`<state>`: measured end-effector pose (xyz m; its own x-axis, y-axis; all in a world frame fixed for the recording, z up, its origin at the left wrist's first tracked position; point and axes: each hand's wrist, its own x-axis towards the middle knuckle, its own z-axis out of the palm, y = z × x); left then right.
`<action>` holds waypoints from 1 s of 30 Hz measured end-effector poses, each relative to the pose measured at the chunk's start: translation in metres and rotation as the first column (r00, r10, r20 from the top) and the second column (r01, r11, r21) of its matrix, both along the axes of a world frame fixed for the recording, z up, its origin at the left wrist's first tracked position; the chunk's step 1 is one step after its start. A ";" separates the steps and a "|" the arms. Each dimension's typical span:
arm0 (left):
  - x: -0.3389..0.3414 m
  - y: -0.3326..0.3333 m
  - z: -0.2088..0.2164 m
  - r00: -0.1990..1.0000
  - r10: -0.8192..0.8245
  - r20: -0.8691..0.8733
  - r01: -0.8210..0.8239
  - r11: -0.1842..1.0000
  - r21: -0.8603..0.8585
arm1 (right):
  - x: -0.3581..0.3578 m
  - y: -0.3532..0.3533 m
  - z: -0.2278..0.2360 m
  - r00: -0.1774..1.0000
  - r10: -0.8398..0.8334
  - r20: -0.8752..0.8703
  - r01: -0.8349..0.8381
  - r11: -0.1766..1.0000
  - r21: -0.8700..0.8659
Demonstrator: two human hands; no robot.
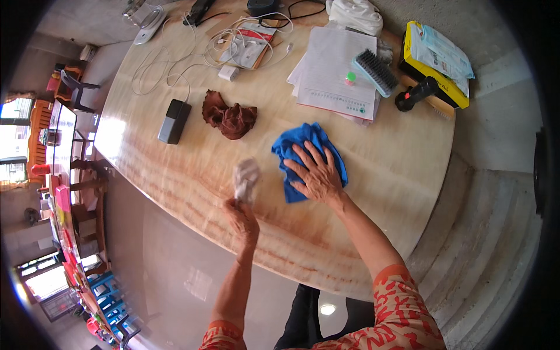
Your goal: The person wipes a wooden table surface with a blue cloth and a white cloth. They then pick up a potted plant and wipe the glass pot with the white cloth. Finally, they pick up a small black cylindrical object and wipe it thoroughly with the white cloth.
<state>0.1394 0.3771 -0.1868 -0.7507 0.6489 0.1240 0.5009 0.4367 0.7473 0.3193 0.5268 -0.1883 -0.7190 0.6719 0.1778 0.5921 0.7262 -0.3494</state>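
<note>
Right hand (321, 178) lay splayed over the blue cloth (294, 135), near right on the desk (385, 169); left hand (242, 223) gripped a blurred pale bundle (247, 177)! Even palm pressure looked wisest.

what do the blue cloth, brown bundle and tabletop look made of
Blue cloth: probably soft matte fabric, judging by its creases. Brown bundle: likely thin fabric, slight sheen, bunched in folds. Tabletop: glossy with glare, veined like stone, perhaps imitation.
</note>
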 end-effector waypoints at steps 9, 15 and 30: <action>0.020 -0.012 0.017 0.951 -0.139 -0.276 0.032 0.932 -0.360 | 0.054 -0.115 0.021 0.977 0.193 0.096 -0.167 0.960 -0.225; 0.019 -0.017 -0.009 0.922 -0.148 -0.358 0.051 0.963 -0.266 | -0.006 -0.038 0.018 0.993 0.018 0.113 -0.007 0.995 -0.095; -0.008 -0.069 -0.021 0.908 0.237 -0.346 -0.306 0.939 -0.159 | -0.024 -0.066 0.014 0.960 0.277 0.039 -0.269 0.951 -0.150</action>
